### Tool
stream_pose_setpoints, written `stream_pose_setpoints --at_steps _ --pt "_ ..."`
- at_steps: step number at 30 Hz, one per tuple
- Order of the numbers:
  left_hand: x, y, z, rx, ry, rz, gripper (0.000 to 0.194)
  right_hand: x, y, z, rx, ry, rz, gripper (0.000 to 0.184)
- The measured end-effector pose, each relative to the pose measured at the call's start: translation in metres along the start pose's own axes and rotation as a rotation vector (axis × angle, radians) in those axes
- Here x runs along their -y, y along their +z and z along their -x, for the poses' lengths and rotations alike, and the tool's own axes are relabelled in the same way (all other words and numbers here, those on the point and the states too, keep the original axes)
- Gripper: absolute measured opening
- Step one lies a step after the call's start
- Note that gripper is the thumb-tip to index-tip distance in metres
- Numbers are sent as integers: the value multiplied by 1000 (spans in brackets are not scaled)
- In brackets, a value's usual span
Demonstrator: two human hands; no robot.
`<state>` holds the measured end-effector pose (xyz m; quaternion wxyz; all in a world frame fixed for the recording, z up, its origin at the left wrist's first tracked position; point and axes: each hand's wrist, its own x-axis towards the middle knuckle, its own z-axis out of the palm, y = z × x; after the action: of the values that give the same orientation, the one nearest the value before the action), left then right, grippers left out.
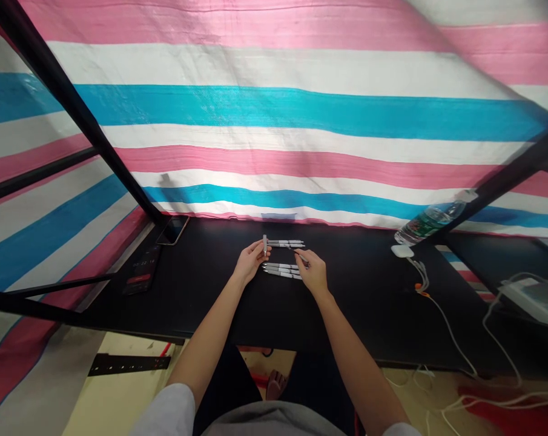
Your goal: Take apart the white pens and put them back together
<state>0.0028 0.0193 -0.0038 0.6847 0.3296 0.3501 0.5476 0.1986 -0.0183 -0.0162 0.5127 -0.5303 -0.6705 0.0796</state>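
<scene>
On the black table (201, 303), my left hand (250, 261) pinches a short grey-white pen part (265, 244), held upright at the fingertips. My right hand (313, 271) has its fingers closed on a thin dark stick, perhaps a pen refill (293, 250), which points up and to the left. Just beyond both hands lies a row of white pens (285, 243) side by side. Nearer to me, between the hands, are several more white pens (281, 270) with dark tips facing left. The right fingers partly hide their right ends.
A phone with a lit timer (140, 275) and another dark phone (174, 231) lie at the left. At the right stand a water bottle (430, 223), a white charger (401, 251) with cables, and a white box (534, 300). Black frame bars (96, 139) and striped sheeting surround the table.
</scene>
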Motion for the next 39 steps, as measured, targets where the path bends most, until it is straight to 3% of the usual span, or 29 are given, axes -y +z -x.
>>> stream_pose_setpoints --at_steps 8,15,22,28,33,39 --pt "3 -1 0 -10 80 -122 36 1 0 0 -8 4 -10 27" --pt "9 -4 -3 94 185 -206 25 2 -1 -1 -2 7 -14 26" --pt "9 -5 -3 126 202 -246 24 1 0 -1 -9 -7 -3 26" --pt "6 -1 1 32 126 -326 40 0 0 0 -9 1 -6 26" --pt "6 0 1 43 123 -319 44 0 0 0 -3 9 -7 27" --pt "8 1 1 63 165 -313 36 0 0 0 13 19 10 29"
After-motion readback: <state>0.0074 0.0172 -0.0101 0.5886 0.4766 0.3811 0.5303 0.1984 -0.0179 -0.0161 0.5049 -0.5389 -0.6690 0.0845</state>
